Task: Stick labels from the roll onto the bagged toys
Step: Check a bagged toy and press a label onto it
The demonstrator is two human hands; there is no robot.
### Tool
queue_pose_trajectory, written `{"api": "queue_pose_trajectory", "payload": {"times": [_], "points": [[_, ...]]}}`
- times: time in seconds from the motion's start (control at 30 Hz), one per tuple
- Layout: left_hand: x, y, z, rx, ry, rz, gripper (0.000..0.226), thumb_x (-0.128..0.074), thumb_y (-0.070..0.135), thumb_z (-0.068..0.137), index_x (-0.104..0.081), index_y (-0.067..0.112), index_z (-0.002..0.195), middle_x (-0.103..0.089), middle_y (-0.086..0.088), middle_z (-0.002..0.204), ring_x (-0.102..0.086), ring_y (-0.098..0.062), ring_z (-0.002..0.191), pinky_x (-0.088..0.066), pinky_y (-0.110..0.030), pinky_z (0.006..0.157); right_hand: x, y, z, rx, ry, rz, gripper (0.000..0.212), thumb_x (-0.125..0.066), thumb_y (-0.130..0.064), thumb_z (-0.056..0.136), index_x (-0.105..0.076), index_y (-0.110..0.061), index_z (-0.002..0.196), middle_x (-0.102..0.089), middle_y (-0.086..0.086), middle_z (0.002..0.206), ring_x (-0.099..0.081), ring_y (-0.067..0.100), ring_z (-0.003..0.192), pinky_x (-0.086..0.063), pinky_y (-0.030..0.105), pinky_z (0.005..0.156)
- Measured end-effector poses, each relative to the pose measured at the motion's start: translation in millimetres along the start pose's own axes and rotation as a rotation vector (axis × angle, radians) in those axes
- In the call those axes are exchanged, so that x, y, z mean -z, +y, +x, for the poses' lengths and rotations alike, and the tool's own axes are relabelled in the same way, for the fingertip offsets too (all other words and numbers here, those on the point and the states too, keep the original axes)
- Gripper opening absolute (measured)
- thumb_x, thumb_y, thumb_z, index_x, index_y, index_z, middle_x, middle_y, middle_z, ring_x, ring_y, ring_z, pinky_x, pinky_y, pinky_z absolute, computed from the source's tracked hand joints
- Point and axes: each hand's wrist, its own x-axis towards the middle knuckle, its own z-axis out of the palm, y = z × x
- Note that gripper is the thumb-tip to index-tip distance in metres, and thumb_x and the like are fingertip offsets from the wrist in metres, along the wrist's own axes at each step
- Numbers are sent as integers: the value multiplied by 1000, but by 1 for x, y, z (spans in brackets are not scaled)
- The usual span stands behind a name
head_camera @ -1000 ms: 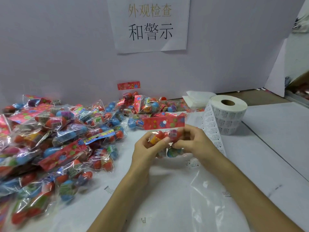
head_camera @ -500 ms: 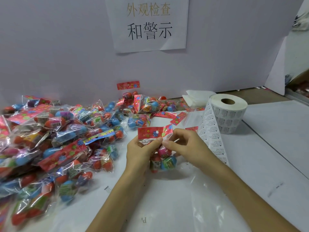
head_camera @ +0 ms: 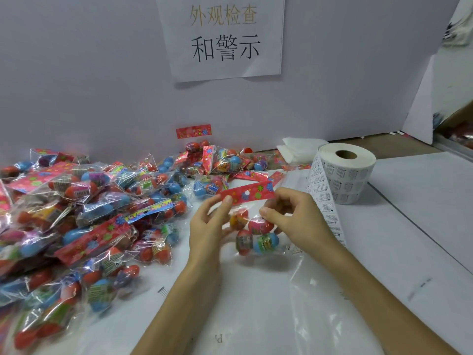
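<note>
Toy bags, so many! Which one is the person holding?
The bag pinched between the left hand and right hand, in front of the label roll. The others lie untouched in the pile.

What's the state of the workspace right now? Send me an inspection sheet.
Surface: white table, with a clear plastic sheet spread on its near part.
Job's things: one bag of toys held in both hands; pile of bagged toys on the left; label roll on the right, its strip trailing toward the person.
Clutter: folded tissue behind the roll; a loose red card against the wall.
Hands: left hand pinches the bag's red header; right hand grips the bag just below it.
Cables: nothing seen.
Surroundings: pale wall with a paper sign.
</note>
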Motion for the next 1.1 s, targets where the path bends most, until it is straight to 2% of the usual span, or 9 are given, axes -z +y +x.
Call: {"api": "queue_pose_trajectory", "payload": {"times": [0.1, 0.3, 0.43, 0.53, 0.63, 0.77, 0.9, 1.0, 1.1], "points": [[6, 1, 1, -183, 75, 85, 24, -75, 35, 88, -65, 25, 108, -74, 2, 103, -70, -19, 97, -54, -26, 72, 5, -1, 1, 27, 172, -19, 14, -76, -17, 87, -67, -21, 78, -68, -10, 73, -67, 10, 75, -60, 36, 67], [-5, -4, -7, -257, -123, 293, 30, -78, 48, 82, -70, 30, 105, -74, 9, 103, -70, -11, 96, -54, -19, 72, 7, -3, 2, 2, 202, 85, 9, -71, -21, 93, -66, -18, 87, -72, -1, 85, -72, 20, 83, -62, 51, 66], [0, 0, -4, -91, -107, 230, 60, -76, 53, 74, -60, 28, 126, -67, 4, 125, -68, -16, 108, -55, -26, 80, 7, -4, 4, -51, 142, 234, 11, -68, -15, 94, -69, -26, 96, -75, -7, 89, -73, 13, 86, -63, 33, 63], [5, 6, -4, 79, -263, 49, 59, -80, 46, 80, -62, 20, 130, -74, -12, 118, -74, -31, 97, -60, -42, 81, 8, -5, 5, -100, 85, 381, 14, -66, -10, 94, -70, -23, 100, -76, -6, 89, -74, 11, 82, -60, 27, 62], [0, 6, -8, 50, -343, 82, 46, -77, 44, 84, -69, 23, 124, -76, -10, 113, -75, -29, 97, -59, -33, 73, 7, -4, 4, -145, 65, 387, 6, -67, -14, 94, -69, -20, 94, -75, -7, 84, -73, 13, 84, -61, 31, 70], [1, 0, -7, -17, -289, 112, 28, -78, 41, 86, -76, 25, 109, -77, -8, 106, -75, -28, 96, -59, -32, 70, 5, -4, 3, -189, -5, 342, 10, -69, -26, 94, -71, -22, 102, -74, 1, 97, -74, 12, 91, -64, 39, 77], [0, 0, -6, -21, -189, 44, 46, -85, 41, 76, -69, 26, 116, -78, -6, 104, -76, -26, 93, -60, -32, 67, 3, -5, 2, -194, 11, 317, 11, -75, -25, 89, -71, -17, 96, -72, 13, 101, -73, 23, 95, -64, 45, 74], [0, -4, -3, -211, -29, 214, 40, -82, 36, 80, -64, 28, 114, -75, 9, 102, -72, -10, 92, -58, -25, 69, 2, -6, 1, -122, 135, 269, 12, -78, -30, 86, -71, -21, 91, -72, 4, 94, -71, 24, 94, -63, 46, 78], [-2, -4, -6, -320, -88, 298, 34, -80, 48, 83, -66, 32, 110, -73, 16, 100, -69, -5, 93, -55, -19, 72, 4, -9, 1, -66, 132, 286, 20, -81, -30, 84, -71, -19, 97, -73, -5, 91, -73, 18, 90, -64, 38, 71]]}}
